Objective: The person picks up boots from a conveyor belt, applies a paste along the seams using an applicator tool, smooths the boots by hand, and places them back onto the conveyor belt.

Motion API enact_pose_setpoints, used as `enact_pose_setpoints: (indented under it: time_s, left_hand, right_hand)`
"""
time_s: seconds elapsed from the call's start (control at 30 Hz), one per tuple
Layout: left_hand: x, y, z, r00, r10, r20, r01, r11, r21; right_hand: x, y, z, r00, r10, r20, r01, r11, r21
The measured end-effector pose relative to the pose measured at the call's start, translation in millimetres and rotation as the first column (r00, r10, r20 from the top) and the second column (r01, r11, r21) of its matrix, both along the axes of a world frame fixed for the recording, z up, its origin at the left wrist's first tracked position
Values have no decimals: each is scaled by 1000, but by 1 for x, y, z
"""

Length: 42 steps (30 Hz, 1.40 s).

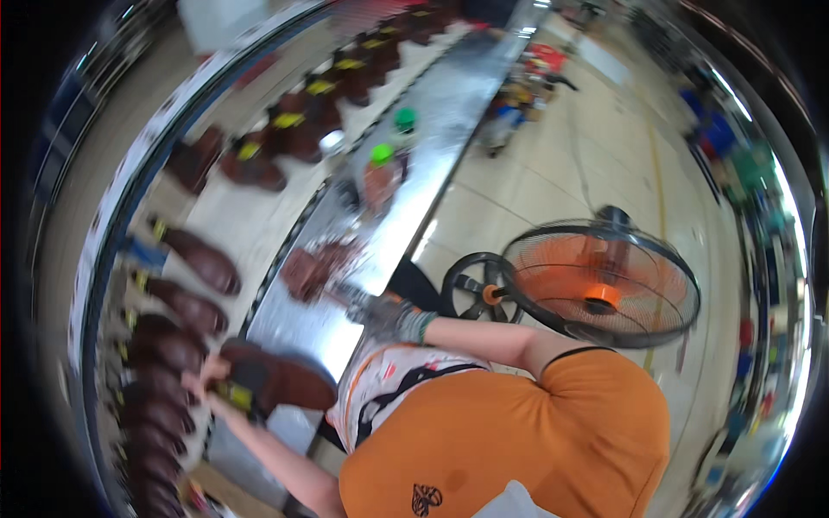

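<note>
My bare left hand [207, 377] grips the end of a dark brown leather shoe [298, 380] with a yellow tag at its opening. This shoe is over the near end of the metal ledge, and my fingers come close to the row of brown shoes [160, 388] on the left. My right hand [393, 317], in a grey glove, is closed beside the ledge's edge. A thin handle seems to stick out of it toward a brown-stained lump [302, 274] and crumpled brown cloth [343, 257]. Blur hides what the glove holds.
Several tagged brown shoes [298, 121] line the white belt [250, 216]. Bottles with green caps [382, 155] stand on the metal ledge [298, 324]. A large black and orange fan [600, 281] and a wheel [484, 289] stand close on the right. A cardboard box [226, 492] is at lower left.
</note>
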<state>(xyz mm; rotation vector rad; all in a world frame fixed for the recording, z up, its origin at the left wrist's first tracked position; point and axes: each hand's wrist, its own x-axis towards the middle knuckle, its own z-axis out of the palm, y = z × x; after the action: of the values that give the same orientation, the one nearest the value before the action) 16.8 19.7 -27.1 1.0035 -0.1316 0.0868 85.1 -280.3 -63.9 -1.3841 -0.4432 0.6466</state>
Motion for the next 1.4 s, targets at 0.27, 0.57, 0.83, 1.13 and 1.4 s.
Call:
enact_pose_setpoints:
  time_s: [0.27, 0.57, 0.83, 1.13, 1.4]
  left_hand:
    - [-41, -9, -1, 868, -254, 427, 273, 962, 17]
    - [-12, -24, 86, 825, -9, 565, -57, 993, 99]
    - [-36, -7, 120, 879, 185, 440, -326, 906, 269]
    - [-40, -7, 125, 910, 87, 405, -215, 935, 283]
    - [-35, -13, 124, 911, 61, 407, -180, 948, 261]
  right_hand:
    - [-10, 2, 44, 979, 33, 200, 58, 900, -433]
    - [3, 2, 32, 777, 363, 514, -31, 838, -545]
    - [-2, 1, 104, 844, -86, -529, 74, 996, -44]
    - [10, 9, 231, 626, 549, 554, -268, 818, -508]
    - [14, 22, 260, 451, 662, 599, -353, 748, -562]
